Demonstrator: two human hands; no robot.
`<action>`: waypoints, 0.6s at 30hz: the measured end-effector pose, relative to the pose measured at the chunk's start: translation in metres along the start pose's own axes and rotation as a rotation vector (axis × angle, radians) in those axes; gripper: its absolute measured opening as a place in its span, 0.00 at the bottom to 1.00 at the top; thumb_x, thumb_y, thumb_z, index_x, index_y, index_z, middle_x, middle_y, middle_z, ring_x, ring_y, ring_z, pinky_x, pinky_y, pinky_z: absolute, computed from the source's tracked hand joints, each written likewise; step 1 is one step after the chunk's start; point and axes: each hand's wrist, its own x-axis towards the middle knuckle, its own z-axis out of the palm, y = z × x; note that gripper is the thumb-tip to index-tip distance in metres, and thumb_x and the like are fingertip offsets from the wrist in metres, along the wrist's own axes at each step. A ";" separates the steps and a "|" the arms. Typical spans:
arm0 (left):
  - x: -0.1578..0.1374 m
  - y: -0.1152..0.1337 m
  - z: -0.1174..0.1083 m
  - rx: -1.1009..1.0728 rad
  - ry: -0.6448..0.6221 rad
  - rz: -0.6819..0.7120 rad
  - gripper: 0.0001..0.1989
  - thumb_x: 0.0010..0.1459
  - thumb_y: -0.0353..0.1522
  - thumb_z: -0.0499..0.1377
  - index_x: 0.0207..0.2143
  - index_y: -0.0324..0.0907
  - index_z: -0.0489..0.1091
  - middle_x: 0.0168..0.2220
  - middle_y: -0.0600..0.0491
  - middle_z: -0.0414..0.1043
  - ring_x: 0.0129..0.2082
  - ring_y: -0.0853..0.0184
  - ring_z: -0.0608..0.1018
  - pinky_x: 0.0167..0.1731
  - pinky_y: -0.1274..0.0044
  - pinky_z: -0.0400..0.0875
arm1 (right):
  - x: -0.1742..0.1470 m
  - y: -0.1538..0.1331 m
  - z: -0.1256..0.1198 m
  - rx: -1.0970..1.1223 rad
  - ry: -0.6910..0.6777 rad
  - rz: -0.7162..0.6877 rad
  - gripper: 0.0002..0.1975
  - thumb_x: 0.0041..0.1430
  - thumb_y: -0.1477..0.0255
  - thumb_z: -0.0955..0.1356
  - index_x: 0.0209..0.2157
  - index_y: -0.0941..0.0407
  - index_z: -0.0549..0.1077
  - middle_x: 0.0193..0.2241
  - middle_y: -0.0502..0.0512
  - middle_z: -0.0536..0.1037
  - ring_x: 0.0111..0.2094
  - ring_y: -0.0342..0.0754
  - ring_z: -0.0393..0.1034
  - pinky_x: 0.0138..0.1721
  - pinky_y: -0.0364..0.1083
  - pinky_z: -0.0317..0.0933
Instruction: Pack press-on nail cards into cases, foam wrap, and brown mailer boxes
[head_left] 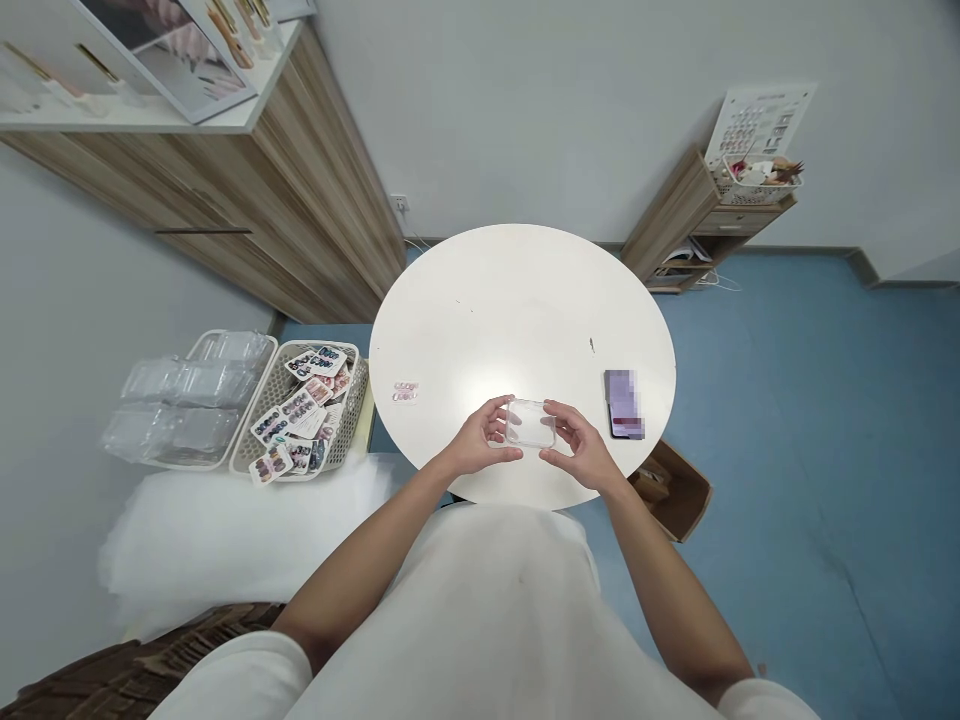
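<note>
A clear plastic box is held level over the near part of the round white table. My left hand grips its left end, fingers behind and thumb in front. At the right end my right hand holds it the same way, with fingertips showing through the clear plastic. No contents can be made out inside the box. Farther left on the tabletop lies a small card of pinkish press-on nails. A phone with a purple screen rests near the table's right edge.
Left of the table, one white basket holds many nail cards, and another holds stacked clear plastic boxes. White wrapping material lies below them. An open cardboard box stands on the floor at right. Wooden cabinets line the wall.
</note>
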 end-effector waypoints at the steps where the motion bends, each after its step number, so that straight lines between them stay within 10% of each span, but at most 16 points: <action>1: 0.001 0.000 0.003 -0.024 -0.005 -0.005 0.41 0.38 0.31 0.67 0.54 0.47 0.54 0.42 0.48 0.64 0.35 0.70 0.72 0.38 0.72 0.66 | 0.000 0.000 -0.003 -0.001 -0.002 -0.007 0.30 0.41 0.65 0.72 0.49 0.47 0.64 0.55 0.55 0.58 0.51 0.52 0.61 0.55 0.55 0.54; 18: 0.012 -0.002 0.059 -0.225 0.130 -0.029 0.39 0.38 0.29 0.67 0.54 0.46 0.56 0.40 0.50 0.65 0.33 0.71 0.72 0.35 0.75 0.67 | 0.012 0.015 -0.045 0.032 -0.073 -0.160 0.22 0.36 0.66 0.74 0.38 0.52 0.70 0.47 0.60 0.64 0.52 0.56 0.58 0.49 0.54 0.59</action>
